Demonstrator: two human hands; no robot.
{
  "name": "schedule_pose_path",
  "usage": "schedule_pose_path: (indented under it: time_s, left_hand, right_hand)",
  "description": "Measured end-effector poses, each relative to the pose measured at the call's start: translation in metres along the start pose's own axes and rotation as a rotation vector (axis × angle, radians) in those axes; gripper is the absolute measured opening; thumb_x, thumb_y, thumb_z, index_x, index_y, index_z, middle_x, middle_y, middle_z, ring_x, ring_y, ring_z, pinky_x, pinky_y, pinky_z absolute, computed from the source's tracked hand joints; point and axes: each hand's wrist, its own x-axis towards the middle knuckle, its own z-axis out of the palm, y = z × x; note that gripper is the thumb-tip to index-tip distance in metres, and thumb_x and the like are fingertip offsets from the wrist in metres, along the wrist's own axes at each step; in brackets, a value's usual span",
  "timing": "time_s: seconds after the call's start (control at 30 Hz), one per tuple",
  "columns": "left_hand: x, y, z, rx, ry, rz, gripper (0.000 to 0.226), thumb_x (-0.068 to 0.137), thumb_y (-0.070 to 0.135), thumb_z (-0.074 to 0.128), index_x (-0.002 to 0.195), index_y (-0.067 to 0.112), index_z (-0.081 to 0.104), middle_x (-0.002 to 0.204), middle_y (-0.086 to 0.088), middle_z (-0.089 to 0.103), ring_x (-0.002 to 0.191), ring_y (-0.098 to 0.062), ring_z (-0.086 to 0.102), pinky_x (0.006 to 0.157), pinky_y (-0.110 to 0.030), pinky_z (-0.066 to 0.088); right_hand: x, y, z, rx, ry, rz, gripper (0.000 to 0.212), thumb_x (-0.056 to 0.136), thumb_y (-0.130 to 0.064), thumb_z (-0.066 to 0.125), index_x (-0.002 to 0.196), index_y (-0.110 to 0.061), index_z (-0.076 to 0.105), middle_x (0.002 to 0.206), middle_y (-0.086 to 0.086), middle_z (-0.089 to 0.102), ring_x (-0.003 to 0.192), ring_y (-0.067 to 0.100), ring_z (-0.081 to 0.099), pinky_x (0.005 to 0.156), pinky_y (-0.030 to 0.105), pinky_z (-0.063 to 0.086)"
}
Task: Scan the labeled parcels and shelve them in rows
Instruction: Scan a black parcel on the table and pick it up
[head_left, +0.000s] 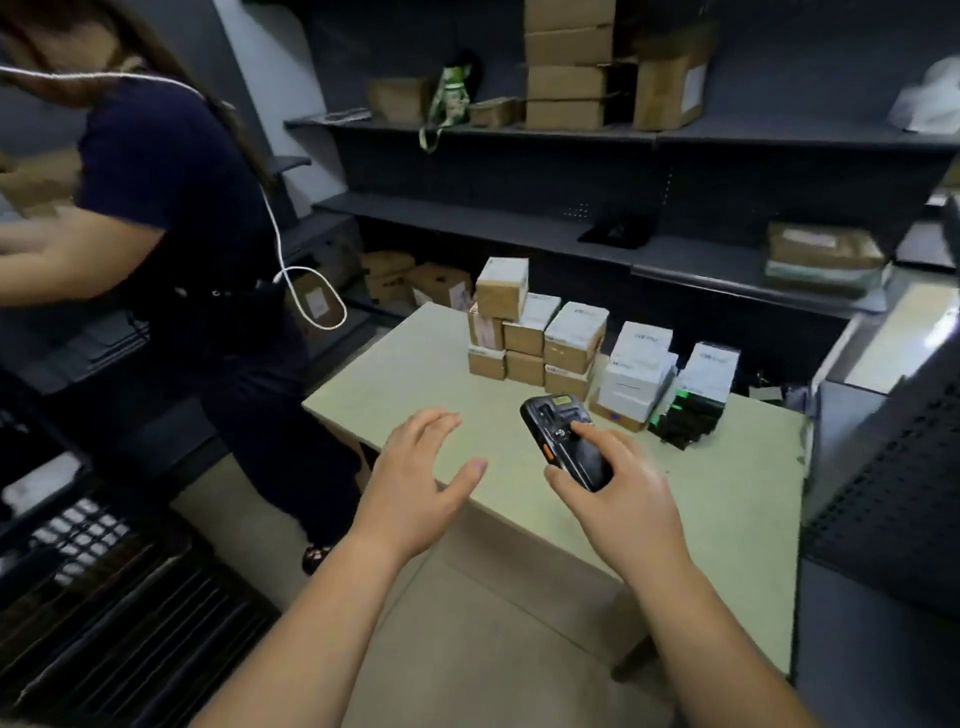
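Observation:
My right hand (618, 493) grips a black handheld scanner (563, 441) above the pale green table (415, 374), its head pointing toward the parcels. My left hand (421, 478) hovers open over the table's near edge, fingers spread, holding nothing. Several small labeled parcels are stacked at the table's far side: brown cardboard boxes (519, 332) on the left, white boxes (636, 369) in the middle, a black and green box (698, 395) on the right. Dark shelves (519, 223) run behind the table.
Another person in dark clothes (182, 260) stands left of the table, reaching left. Upper shelves hold brown cartons (569, 67) and a green bag (449, 96). A wrapped parcel (823, 260) lies on the right shelf. Black crates (104, 597) sit lower left; a dark pegboard unit (883, 467) stands right.

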Motion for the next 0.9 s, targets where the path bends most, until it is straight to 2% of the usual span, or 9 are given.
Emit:
schedule_pose_path:
  time_s: [0.1, 0.2, 0.37, 0.5, 0.57, 0.7, 0.9]
  left_hand:
    - [0.056, -0.018, 0.011, -0.034, -0.020, 0.030, 0.068, 0.085, 0.064, 0.041, 0.138, 0.022, 0.050, 0.143, 0.008, 0.043, 0.134, -0.008, 0.034, 0.114, -0.031, 0.029]
    - [0.110, -0.039, 0.025, -0.053, -0.041, 0.076, 0.069, 0.085, 0.065, 0.040, 0.137, 0.022, 0.050, 0.143, 0.008, 0.043, 0.134, -0.009, 0.034, 0.112, -0.027, 0.026]
    - [0.212, -0.086, 0.049, -0.066, -0.082, 0.086, 0.058, 0.092, 0.057, 0.050, 0.142, 0.029, 0.044, 0.149, 0.009, 0.037, 0.139, -0.008, 0.028, 0.114, -0.029, 0.024]
    - [0.295, -0.118, 0.059, -0.080, -0.082, 0.090, 0.068, 0.084, 0.067, 0.039, 0.140, 0.030, 0.047, 0.147, 0.009, 0.038, 0.137, -0.011, 0.031, 0.112, -0.034, 0.030]
    - [0.336, -0.128, 0.064, -0.085, -0.066, 0.080, 0.066, 0.084, 0.066, 0.042, 0.139, 0.030, 0.048, 0.146, 0.009, 0.039, 0.135, -0.013, 0.033, 0.111, -0.038, 0.033]
    - [0.397, -0.133, 0.086, -0.004, -0.073, 0.079, 0.058, 0.088, 0.059, 0.055, 0.139, 0.031, 0.047, 0.147, 0.005, 0.039, 0.133, -0.020, 0.034, 0.108, -0.043, 0.033]
    - [0.442, -0.120, 0.124, 0.158, -0.125, 0.018, 0.065, 0.084, 0.069, 0.049, 0.138, 0.032, 0.047, 0.148, 0.000, 0.036, 0.128, -0.029, 0.036, 0.103, -0.046, 0.036]
  right_hand:
    - [0.045, -0.002, 0.014, -0.028, 0.028, 0.036, 0.050, 0.080, -0.044, 0.075, 0.128, -0.038, 0.059, 0.114, -0.019, 0.051, 0.097, 0.000, 0.047, 0.083, 0.023, 0.040]
    - [0.085, 0.001, 0.032, -0.057, 0.037, 0.097, 0.051, 0.080, -0.047, 0.073, 0.128, -0.042, 0.056, 0.116, -0.018, 0.051, 0.102, 0.002, 0.048, 0.083, 0.024, 0.041]
    - [0.169, 0.006, 0.071, -0.115, 0.114, 0.171, 0.051, 0.079, -0.045, 0.074, 0.127, -0.041, 0.058, 0.109, -0.020, 0.049, 0.100, 0.004, 0.047, 0.081, 0.022, 0.035]
    - [0.246, -0.001, 0.098, -0.136, 0.146, 0.219, 0.052, 0.078, -0.046, 0.075, 0.127, -0.042, 0.058, 0.113, -0.021, 0.050, 0.104, 0.005, 0.050, 0.084, 0.025, 0.039]
    - [0.280, -0.005, 0.107, -0.144, 0.155, 0.240, 0.052, 0.079, -0.046, 0.075, 0.127, -0.043, 0.057, 0.114, -0.021, 0.051, 0.103, 0.005, 0.049, 0.085, 0.026, 0.041]
    - [0.323, -0.002, 0.114, -0.181, 0.170, 0.288, 0.053, 0.078, -0.048, 0.074, 0.128, -0.044, 0.057, 0.116, -0.021, 0.052, 0.106, 0.006, 0.050, 0.091, 0.032, 0.047]
    - [0.350, 0.021, 0.110, -0.200, 0.125, 0.382, 0.055, 0.075, -0.052, 0.073, 0.127, -0.046, 0.056, 0.111, -0.027, 0.049, 0.101, 0.006, 0.054, 0.086, 0.035, 0.052]
